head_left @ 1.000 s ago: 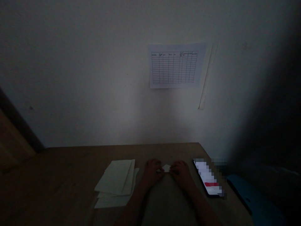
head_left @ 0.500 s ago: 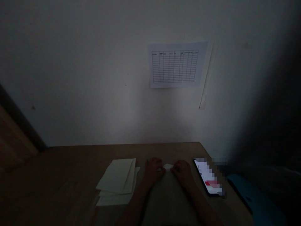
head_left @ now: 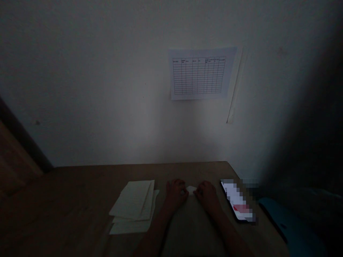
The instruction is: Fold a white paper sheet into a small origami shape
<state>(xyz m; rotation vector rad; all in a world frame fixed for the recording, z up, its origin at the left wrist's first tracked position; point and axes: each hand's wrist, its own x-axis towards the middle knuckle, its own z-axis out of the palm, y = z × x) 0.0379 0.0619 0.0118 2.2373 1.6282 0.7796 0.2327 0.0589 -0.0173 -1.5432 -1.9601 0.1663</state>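
A small folded piece of white paper (head_left: 191, 190) sits low in the view, pale and pointed at its upper edge, with its crease lines too dim to read. It lies on the wooden counter (head_left: 66, 189), near the far edge, between the person's two hands. The left hand (head_left: 175, 194) and right hand (head_left: 207, 195) both curl in a narrow grip, their fingertips meeting the paper from either side, though the dim light hides exactly how they pinch it.

Just left of the left hand lies a loose stack of cream paper sheets (head_left: 133, 207), slightly fanned. Right of the right hand, a smartphone (head_left: 237, 200) lies tilted across the counter, its lit screen blurred out. Further right sits a blue object (head_left: 289, 226). Above, a printed grid sheet (head_left: 199, 73) is fixed to the wall.
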